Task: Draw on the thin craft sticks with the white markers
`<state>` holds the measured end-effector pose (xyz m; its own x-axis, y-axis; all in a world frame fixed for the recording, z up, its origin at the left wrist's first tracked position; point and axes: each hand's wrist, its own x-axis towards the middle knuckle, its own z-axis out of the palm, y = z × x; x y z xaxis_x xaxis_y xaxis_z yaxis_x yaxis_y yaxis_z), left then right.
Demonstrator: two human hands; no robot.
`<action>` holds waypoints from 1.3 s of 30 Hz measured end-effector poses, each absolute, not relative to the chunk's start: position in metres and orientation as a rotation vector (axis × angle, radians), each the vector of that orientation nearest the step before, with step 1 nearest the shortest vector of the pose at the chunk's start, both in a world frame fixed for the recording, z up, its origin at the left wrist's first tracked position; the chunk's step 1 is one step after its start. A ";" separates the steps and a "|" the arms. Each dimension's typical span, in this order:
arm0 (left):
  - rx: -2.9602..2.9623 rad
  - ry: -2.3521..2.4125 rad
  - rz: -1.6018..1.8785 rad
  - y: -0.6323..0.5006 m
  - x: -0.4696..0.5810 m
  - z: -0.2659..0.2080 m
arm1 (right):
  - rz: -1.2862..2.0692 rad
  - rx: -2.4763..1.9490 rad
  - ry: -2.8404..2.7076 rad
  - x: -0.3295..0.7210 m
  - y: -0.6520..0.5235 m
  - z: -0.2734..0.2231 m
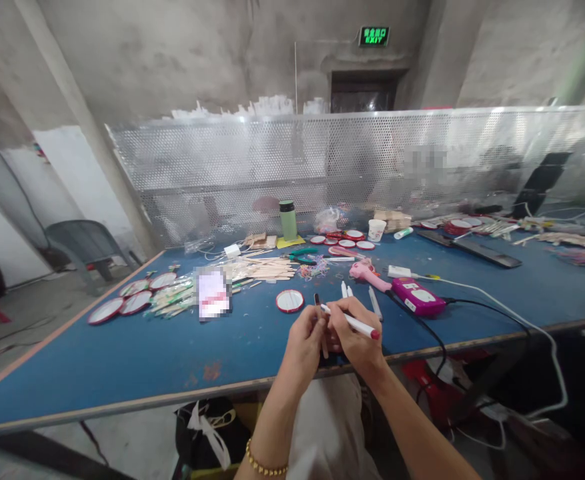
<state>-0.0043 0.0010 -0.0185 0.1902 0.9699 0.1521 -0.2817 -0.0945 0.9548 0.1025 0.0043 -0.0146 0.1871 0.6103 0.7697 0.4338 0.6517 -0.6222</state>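
My left hand pinches a thin flat wooden stick, held nearly upright above the table's front edge; its top end is dark. In my right hand is a white marker pen with a red end, gripped like a pen. Its other end points at the upper part of the stick, but I cannot tell whether they touch. Just beyond my left hand lies a round white disc with a red rim. More white pens rest past my right hand.
On the blue table lie a pile of wooden sticks, green-handled pliers, a pink glue gun and a magenta box with cables. A green bottle and paper cup stand near the perforated metal screen.
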 end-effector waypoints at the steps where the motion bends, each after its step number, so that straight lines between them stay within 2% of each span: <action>1: 1.182 0.788 1.259 0.001 -0.004 -0.019 | 0.155 -0.931 -1.440 0.103 0.004 -0.014; 39: 1.223 0.809 1.276 0.002 -0.006 -0.021 | 0.167 -0.899 -1.447 0.102 0.003 -0.013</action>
